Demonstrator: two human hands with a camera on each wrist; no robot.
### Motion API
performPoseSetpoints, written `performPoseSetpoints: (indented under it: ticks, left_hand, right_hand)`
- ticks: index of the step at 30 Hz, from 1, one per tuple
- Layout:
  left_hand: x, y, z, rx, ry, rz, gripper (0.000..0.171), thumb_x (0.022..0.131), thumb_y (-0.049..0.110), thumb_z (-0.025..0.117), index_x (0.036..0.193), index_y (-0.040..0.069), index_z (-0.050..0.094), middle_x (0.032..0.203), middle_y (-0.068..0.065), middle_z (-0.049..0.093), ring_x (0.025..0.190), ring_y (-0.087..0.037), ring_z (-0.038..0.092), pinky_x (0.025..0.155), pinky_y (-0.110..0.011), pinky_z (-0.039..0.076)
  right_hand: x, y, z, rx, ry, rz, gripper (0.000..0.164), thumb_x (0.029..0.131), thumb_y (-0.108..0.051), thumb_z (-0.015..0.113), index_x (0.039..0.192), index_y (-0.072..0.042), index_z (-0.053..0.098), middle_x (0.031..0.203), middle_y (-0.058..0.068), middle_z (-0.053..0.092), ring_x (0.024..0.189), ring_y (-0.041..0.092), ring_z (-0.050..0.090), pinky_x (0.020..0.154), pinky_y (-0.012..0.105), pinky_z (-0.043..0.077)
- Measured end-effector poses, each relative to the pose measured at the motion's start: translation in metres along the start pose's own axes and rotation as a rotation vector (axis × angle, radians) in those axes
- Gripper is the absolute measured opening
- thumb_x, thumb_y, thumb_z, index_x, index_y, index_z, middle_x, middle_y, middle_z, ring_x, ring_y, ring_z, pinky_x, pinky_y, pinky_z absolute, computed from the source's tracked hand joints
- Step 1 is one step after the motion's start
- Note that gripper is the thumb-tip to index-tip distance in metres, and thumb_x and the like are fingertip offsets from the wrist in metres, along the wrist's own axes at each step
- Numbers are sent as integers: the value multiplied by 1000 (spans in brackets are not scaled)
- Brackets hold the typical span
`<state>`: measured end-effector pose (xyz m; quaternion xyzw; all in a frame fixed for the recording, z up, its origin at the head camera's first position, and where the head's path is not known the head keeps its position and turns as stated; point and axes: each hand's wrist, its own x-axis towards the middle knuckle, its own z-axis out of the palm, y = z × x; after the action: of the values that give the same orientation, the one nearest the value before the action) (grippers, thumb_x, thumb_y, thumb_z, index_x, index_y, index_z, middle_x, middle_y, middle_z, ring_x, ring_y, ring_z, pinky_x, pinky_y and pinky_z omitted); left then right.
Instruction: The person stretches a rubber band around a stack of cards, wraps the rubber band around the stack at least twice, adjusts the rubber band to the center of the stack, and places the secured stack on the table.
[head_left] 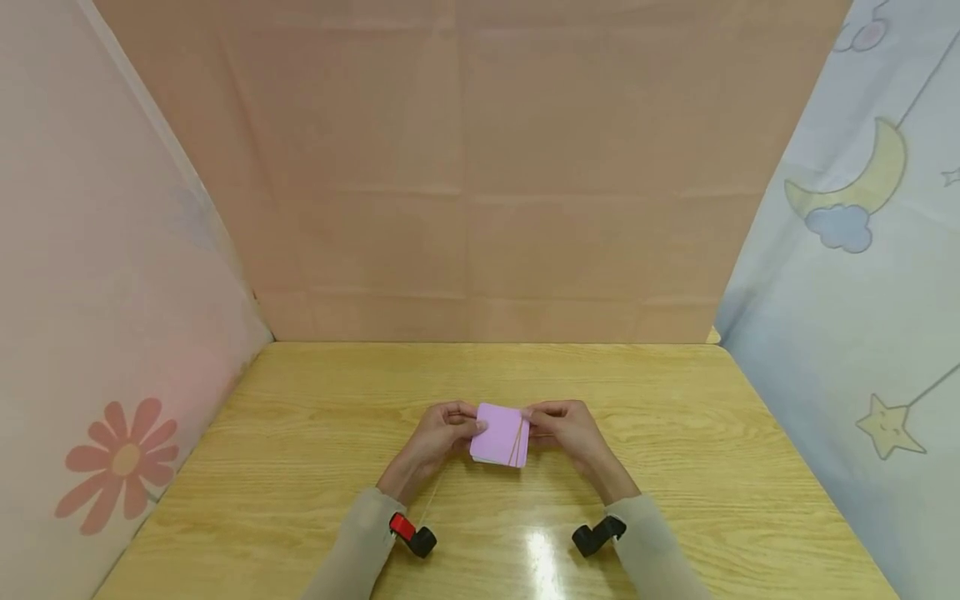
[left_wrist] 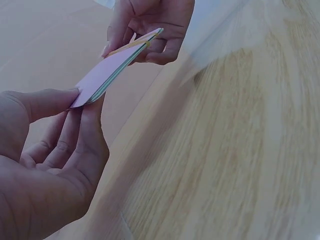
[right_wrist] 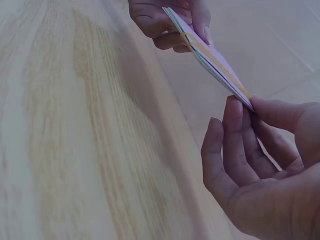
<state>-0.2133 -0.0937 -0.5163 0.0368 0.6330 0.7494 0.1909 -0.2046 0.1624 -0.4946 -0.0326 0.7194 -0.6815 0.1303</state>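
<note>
A thin stack of square paper cards [head_left: 495, 433], pink on top with paler and green edges below, is held above the table between both hands. A yellowish rubber band [head_left: 516, 443] runs round the stack near its right side, showing as two slanting strands. My left hand [head_left: 442, 429] pinches the left edge, thumb on top and fingers beneath, as the left wrist view also shows. At the upper right corner my right hand [head_left: 567, 429] pinches the stack between thumb and fingertips, close to the band [right_wrist: 212, 57]. The stack's underside is hidden in the head view.
Both hands are over a wood-grain table [head_left: 637, 392]. A plain brownish cloth [head_left: 465, 167] hangs behind it. Patterned cloths stand at the sides, one with a flower [head_left: 123, 460], the other with a moon [head_left: 862, 179]. Each wrist wears a black strapped device [head_left: 597, 536].
</note>
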Motion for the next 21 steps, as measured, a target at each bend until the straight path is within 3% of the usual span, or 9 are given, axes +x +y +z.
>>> performPoseSetpoints:
  ticks: [5,13,21]
  left_hand:
    - [2,-3,-1,-23,-42,-22,14,98,4,71,111,4,68,94,2,78,84,-13,74,71,-26,62]
    - [4,-7,-1,-3,-126,-48,41,101,15,71,136,-5,64,107,-3,79,92,-14,76,77,-27,64]
    - [2,-8,-3,-13,-124,-60,24,102,9,69,121,-5,74,93,-1,79,83,-11,76,75,-27,65]
  right_hand:
    - [-1,-3,-1,-32,21,-26,33,102,-15,70,120,12,71,97,5,79,82,14,75,84,40,66]
    - [-3,-2,-5,-49,60,-26,30,102,-14,70,120,10,73,100,6,79,84,13,75,83,37,66]
    - [-2,-6,-12,-65,50,-31,31,102,-14,70,120,11,72,98,4,79,83,12,74,84,36,66]
